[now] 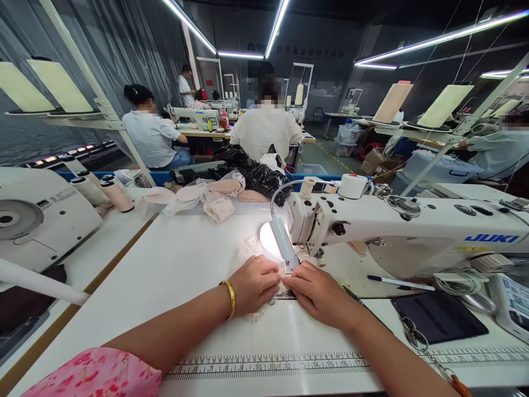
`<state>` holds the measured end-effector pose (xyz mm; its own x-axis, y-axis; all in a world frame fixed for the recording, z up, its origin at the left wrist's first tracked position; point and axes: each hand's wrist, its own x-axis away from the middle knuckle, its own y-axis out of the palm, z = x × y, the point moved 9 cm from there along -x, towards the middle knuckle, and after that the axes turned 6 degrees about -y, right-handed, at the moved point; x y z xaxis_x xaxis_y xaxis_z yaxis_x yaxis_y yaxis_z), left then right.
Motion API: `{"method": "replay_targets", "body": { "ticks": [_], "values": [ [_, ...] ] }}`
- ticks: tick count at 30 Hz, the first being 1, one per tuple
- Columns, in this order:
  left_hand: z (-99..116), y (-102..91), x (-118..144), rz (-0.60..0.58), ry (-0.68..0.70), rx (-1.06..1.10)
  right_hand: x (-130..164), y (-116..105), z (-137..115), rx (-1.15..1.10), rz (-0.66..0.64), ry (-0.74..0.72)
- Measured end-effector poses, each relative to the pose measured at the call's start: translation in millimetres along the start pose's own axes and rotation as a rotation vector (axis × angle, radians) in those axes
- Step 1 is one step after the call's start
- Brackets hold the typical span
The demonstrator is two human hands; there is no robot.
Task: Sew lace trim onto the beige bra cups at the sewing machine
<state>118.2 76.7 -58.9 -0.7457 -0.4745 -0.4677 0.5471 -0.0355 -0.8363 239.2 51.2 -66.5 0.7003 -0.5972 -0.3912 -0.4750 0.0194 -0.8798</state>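
Note:
My left hand (pixel 255 285), with a gold bangle and a ring, is closed at the edge of a pale lace fabric piece (pixel 244 255) that lies on the sewing table. Close beside it, my right hand (pixel 317 291) pinches the same fabric, its fingertips nearly meeting the left ones. Both are right in front of the needle area of a white sewing machine (pixel 413 220). A grey gooseneck lamp (pixel 281 238) shines on the cloth and hides part of it and the needle. My fingers cover the fabric's gripped edge.
Pale cup-shaped pieces (pixel 221 186) and a black plastic bag (pixel 258 172) lie behind. To the right are a pen (pixel 400 283), a dark tablet-like device (pixel 440 315) and keys (pixel 413 333). A printed ruler (pixel 268 365) crosses the front edge. Co-workers sit at other machines.

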Motion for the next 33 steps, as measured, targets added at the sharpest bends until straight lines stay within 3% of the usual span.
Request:
{"method": "replay_targets", "body": {
  "ticks": [11, 21, 33],
  "values": [
    [-19.8, 17.7, -21.2, -0.125, -0.064, -0.104, 1.5, 3.0, 18.0, 0.126, 0.085, 0.084],
    [-23.2, 15.7, -28.2, -0.089, -0.076, -0.098, 4.9, 6.1, 24.2, 0.165, 0.078, 0.108],
    [-28.3, 20.0, -28.7, -0.149, -0.132, -0.157, 6.2, 4.7, 27.0, 0.198, 0.077, 0.146]
  ]
}}
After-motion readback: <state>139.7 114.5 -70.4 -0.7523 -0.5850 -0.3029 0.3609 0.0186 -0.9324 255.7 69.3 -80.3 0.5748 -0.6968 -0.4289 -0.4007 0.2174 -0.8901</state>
